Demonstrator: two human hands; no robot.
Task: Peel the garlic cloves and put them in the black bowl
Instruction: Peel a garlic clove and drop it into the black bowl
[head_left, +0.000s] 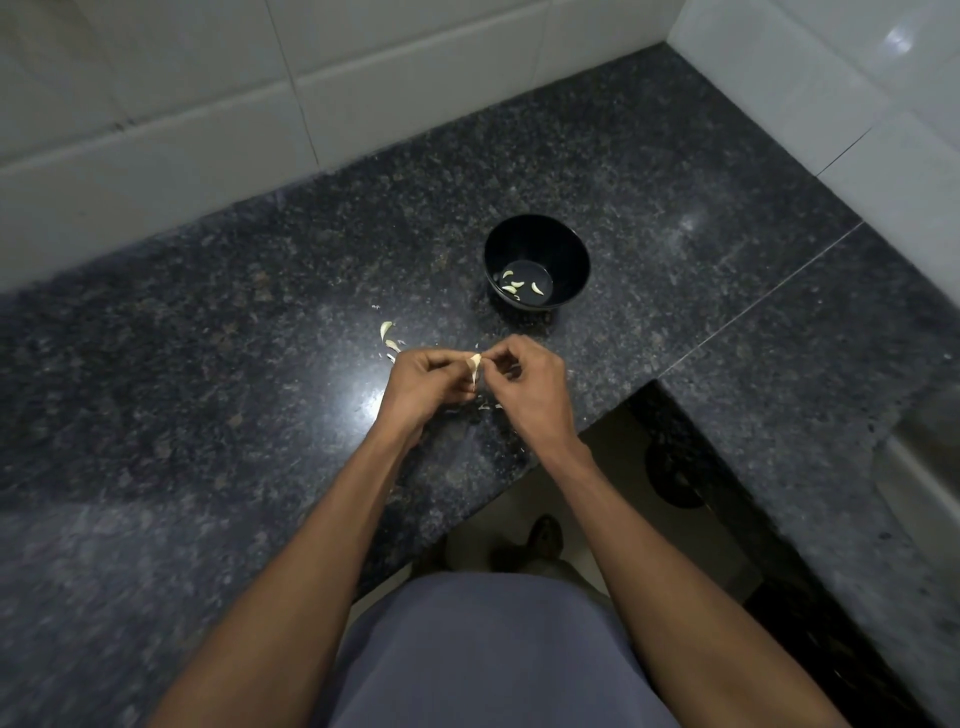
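Observation:
A pale garlic clove is held between both hands above the dark granite counter. My left hand grips its lower part with curled fingers. My right hand pinches its top end with thumb and fingertip. The black bowl stands on the counter beyond my hands and holds several peeled cloves. Two unpeeled cloves lie on the counter just left of my left hand.
Scraps of garlic skin lie on the counter under my hands. White tiled walls close off the back and right. The counter's front edge runs diagonally below my wrists, with floor beneath.

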